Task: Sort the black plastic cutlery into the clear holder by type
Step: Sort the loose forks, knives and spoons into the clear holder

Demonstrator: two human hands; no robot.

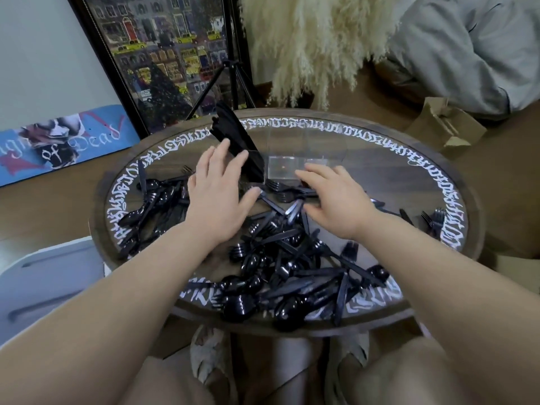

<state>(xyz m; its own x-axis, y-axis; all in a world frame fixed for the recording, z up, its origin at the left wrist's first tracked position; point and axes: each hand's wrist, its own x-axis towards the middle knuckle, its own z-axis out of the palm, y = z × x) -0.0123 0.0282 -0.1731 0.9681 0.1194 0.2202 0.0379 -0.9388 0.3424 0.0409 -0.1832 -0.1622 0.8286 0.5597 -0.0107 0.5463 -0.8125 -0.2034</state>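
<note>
Left hand (217, 185) and right hand (336, 200), fingers spread and holding nothing, hover over loose black cutlery (286, 258) heaped from table centre toward six o'clock. At twelve o'clock stands the clear holder (295, 159); its nine-o'clock compartment holds black knives (233, 135). The round table (455, 176) carries white lettering.
</note>
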